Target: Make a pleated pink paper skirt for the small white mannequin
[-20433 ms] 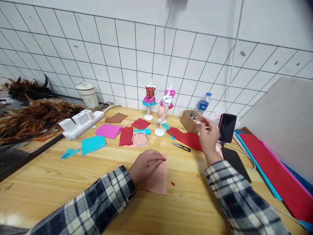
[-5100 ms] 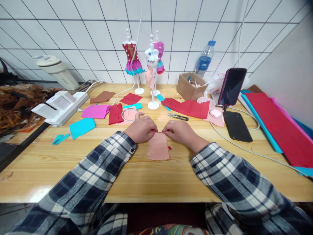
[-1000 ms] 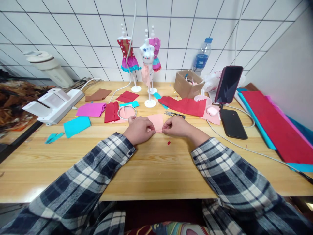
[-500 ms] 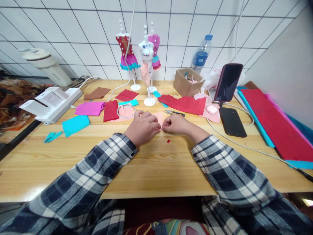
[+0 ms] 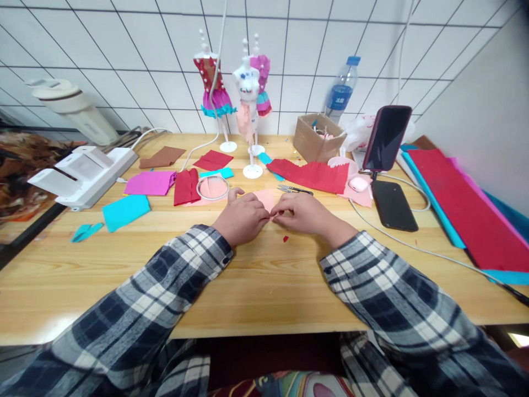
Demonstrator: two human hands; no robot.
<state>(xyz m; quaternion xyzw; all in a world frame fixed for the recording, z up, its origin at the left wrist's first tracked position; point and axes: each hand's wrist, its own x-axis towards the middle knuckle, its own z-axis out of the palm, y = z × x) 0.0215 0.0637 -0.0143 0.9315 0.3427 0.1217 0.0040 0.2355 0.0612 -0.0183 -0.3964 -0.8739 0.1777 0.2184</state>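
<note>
both hands are bent inward over the middle of the tabletop (image 5: pixel 264 286), fingertips almost meeting. the left hand (image 5: pixel 243 218) pinches the near edge of a pink cloth piece (image 5: pixel 265 197) between thumb and fingers, and the right hand (image 5: pixel 305 214) pinches the same edge just beside it. the cloth lies flat beyond the fingertips, its visible part pointing away from the person, towards the front dress form (image 5: pixel 248 84). the pinched edge runs crosswise, from one hand to the other; the hands cover the cloth's sides, so i cannot tell its full outline or which way its long axis lies.

a small red scrap (image 5: pixel 285 239) sits on the near side of the right hand's fingertips. beyond that hand lie the thread snips (image 5: pixel 296 190), long axis nearly crosswise, blades to the left and handle end to the right. behind the snips stretches a red strip (image 5: pixel 311 175) with a zigzag edge, also mostly crosswise. past the left hand, a round hoop (image 5: pixel 198 189) rests over other pink fabric, beside a folded red cloth (image 5: pixel 186 187).
</note>
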